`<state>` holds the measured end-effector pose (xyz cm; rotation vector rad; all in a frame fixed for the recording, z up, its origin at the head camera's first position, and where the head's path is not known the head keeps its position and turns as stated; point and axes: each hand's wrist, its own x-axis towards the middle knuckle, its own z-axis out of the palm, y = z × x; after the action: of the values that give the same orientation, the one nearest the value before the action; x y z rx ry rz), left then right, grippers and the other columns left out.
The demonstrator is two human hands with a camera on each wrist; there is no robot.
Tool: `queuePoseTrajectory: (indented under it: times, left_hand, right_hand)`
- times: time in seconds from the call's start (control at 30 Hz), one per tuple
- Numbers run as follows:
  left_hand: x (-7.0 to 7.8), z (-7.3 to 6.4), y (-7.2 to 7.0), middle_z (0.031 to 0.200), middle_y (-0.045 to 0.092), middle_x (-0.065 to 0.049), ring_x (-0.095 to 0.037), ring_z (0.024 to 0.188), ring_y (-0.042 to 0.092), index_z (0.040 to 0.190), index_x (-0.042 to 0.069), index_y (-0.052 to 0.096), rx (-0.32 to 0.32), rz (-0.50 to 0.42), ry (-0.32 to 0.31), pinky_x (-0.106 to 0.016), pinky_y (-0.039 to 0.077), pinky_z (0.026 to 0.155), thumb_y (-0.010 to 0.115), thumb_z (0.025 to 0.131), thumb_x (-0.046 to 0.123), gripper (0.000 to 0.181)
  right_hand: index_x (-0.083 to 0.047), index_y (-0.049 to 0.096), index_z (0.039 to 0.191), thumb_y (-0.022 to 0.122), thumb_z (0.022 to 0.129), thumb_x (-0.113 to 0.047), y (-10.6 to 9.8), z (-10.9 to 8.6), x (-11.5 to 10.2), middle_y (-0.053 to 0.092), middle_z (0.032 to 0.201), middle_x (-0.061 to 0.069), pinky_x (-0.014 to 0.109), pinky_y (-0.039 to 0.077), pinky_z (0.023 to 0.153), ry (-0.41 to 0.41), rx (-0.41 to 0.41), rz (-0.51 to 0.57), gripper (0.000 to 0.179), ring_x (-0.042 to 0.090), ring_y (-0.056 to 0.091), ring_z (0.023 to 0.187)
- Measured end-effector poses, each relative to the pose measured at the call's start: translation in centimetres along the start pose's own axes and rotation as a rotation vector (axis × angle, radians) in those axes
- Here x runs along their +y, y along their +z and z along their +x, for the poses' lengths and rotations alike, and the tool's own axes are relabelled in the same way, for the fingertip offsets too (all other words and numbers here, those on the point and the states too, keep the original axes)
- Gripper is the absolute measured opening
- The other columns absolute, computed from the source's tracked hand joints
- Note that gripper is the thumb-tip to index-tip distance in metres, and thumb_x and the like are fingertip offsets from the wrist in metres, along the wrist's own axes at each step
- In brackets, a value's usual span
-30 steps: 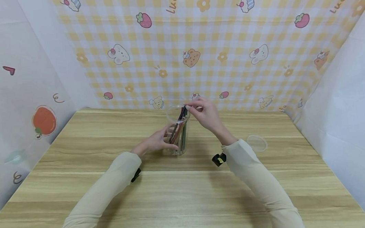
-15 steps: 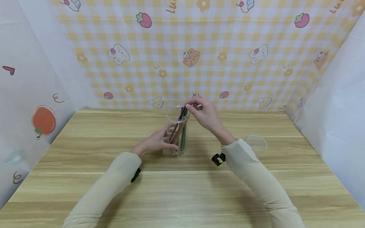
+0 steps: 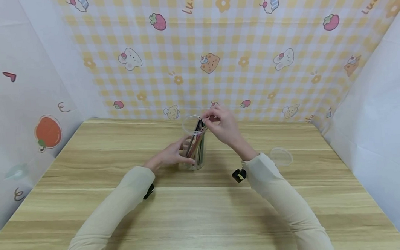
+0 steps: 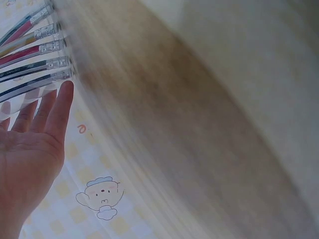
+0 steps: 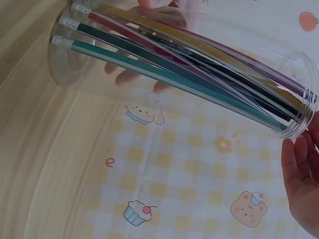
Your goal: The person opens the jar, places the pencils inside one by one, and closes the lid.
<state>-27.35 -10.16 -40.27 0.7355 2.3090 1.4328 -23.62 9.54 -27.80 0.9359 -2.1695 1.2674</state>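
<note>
Near the back of the table stands a clear plastic jar (image 3: 204, 149) with several pencils (image 3: 198, 142) leaning inside. My left hand (image 3: 171, 154) holds the jar low down, thumb in front and fingers behind. At the mouth, my right hand (image 3: 224, 126) pinches the top end of a dark pencil between thumb and forefinger; its exact tip is hidden. The right wrist view shows green, dark, red and yellow pencils (image 5: 174, 82) with their metal-banded eraser ends at the jar's base. These eraser ends also appear in the left wrist view, beside the left fingers (image 4: 62, 107).
A clear round lid (image 3: 281, 157) lies on the wooden table (image 3: 198, 223), right of the jar beside the right sleeve. A patterned checked cloth (image 3: 182, 46) hangs behind the table, with white sheets at both sides.
The right hand has dipped slightly at the jar's mouth, and the dark pencil ends there sit a little lower. The left hand and jar have stayed put.
</note>
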Motion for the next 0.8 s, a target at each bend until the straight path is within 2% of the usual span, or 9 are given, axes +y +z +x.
queuePoseTrajectory:
  times: [0.1,0.47,0.57,0.7,0.8]
  left_hand:
    - [-0.1,0.0,0.0,0.129,0.040,-0.013,-0.026,0.117,0.037,0.139,0.021,0.018,0.002,0.010,0.000,-0.043,0.030,0.096,0.077,0.067,0.025,0.093]
    - [-0.1,0.0,0.0,0.131,0.037,-0.016,-0.027,0.120,0.034,0.140,0.019,0.015,-0.011,0.005,0.001,-0.043,0.030,0.098,0.076,0.069,0.024,0.094]
    - [0.2,-0.1,-0.1,0.133,0.035,-0.017,-0.028,0.121,0.032,0.140,0.019,0.014,-0.018,0.001,-0.012,-0.043,0.028,0.099,0.076,0.070,0.023,0.094]
    - [1.6,-0.7,-0.2,0.133,0.033,-0.020,-0.031,0.122,0.030,0.141,0.013,0.013,-0.033,-0.015,-0.021,-0.043,0.027,0.099,0.074,0.072,0.018,0.092]
    - [2.5,-1.1,-0.3,0.132,0.033,-0.023,-0.033,0.121,0.031,0.140,0.008,0.013,-0.041,-0.018,-0.017,-0.044,0.028,0.098,0.073,0.073,0.014,0.090]
  right_hand:
    - [0.011,0.061,0.080,0.056,0.078,0.012,0.0,-0.1,0.1,0.055,0.081,0.020,0.037,0.050,0.067,0.008,0.012,0.028,0.006,0.028,0.053,0.075]
    - [0.012,0.060,0.088,0.054,0.082,0.008,-0.8,-0.2,0.5,0.057,0.089,0.021,0.039,0.049,0.069,0.130,0.118,0.074,0.010,0.027,0.053,0.076]
    - [0.012,0.060,0.089,0.053,0.082,0.008,-1.3,-0.4,1.0,0.057,0.090,0.021,0.034,0.049,0.067,0.151,0.146,0.082,0.011,0.025,0.053,0.076]
    - [0.013,0.059,0.091,0.052,0.083,0.008,-2.4,-1.0,2.1,0.057,0.090,0.022,0.022,0.046,0.063,0.184,0.174,0.092,0.012,0.020,0.052,0.074]
    - [0.013,0.058,0.094,0.051,0.083,0.007,-3.5,-1.7,3.3,0.056,0.091,0.024,0.018,0.045,0.062,0.236,0.194,0.107,0.014,0.016,0.053,0.072]
